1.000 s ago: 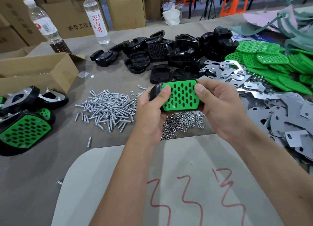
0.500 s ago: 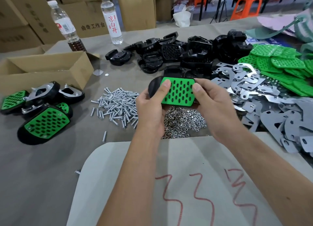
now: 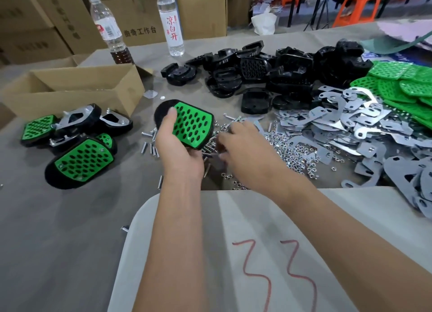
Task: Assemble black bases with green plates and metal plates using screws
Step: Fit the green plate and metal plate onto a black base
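Note:
My left hand (image 3: 180,153) grips a black base (image 3: 161,112) with a perforated green plate (image 3: 192,124) seated in it, held above the table. My right hand (image 3: 245,155) is down over the screw pile (image 3: 152,146), blurred, fingers curled toward the screws; whether it holds one I cannot tell. A heap of nuts (image 3: 294,155) lies just right of it. Loose black bases (image 3: 254,75) are piled at the back, green plates (image 3: 402,85) at the far right, metal plates (image 3: 350,122) in front of them.
Several finished assemblies (image 3: 79,158) lie at the left beside an open cardboard box (image 3: 77,89). Two bottles (image 3: 171,19) stand at the back. A pale board with red marks (image 3: 233,253) lies under my forearms. More metal plates (image 3: 411,178) crowd the right edge.
My right hand let go of the base and dropped to the screw pile. My left hand alone now holds the base with the green plate, tilted. The view shifted left.

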A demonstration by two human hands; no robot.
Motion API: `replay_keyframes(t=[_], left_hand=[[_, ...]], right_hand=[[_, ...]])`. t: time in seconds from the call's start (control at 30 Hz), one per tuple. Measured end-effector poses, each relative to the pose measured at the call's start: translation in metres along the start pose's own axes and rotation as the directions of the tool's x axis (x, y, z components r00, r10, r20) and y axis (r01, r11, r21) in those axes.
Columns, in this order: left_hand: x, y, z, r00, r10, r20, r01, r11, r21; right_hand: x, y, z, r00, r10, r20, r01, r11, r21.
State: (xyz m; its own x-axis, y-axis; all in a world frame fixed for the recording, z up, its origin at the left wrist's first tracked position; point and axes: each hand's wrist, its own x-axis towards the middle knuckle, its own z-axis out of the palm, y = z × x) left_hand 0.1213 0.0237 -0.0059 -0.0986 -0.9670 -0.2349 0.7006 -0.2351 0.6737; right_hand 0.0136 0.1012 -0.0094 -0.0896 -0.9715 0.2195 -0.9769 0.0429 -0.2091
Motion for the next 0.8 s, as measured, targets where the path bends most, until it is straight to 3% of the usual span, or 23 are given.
replay_keyframes(t=[0.07,0.13,0.3,0.43,0.63,0.8], left_hand=[[-0.002,-0.003,0.004,0.999,-0.039,0.036,0.039,0.999,0.012],[-0.005,-0.008,0.008,0.994,-0.054,0.09,0.043,0.991,0.127],[-0.017,-0.029,0.014,0.929,-0.15,0.339,-0.057,0.846,0.529],[-0.027,-0.044,0.018,0.863,-0.162,0.479,-0.182,0.785,0.593],[-0.028,-0.049,0.018,0.829,-0.087,0.553,-0.315,0.744,0.589],[-0.032,-0.054,0.02,0.799,-0.035,0.6,-0.427,0.67,0.607]], right_hand=[[-0.011,0.017,-0.009,0.983,0.133,-0.13,-0.1,0.966,0.238],[-0.024,0.038,-0.016,0.913,0.306,-0.272,-0.156,0.875,0.459],[-0.055,0.066,-0.026,0.779,0.479,-0.405,-0.068,0.705,0.706],[-0.057,0.071,-0.025,0.761,0.479,-0.438,-0.025,0.697,0.717],[-0.055,0.066,-0.023,0.757,0.444,-0.48,0.014,0.723,0.691],[-0.054,0.064,-0.022,0.746,0.322,-0.583,-0.019,0.886,0.464]])
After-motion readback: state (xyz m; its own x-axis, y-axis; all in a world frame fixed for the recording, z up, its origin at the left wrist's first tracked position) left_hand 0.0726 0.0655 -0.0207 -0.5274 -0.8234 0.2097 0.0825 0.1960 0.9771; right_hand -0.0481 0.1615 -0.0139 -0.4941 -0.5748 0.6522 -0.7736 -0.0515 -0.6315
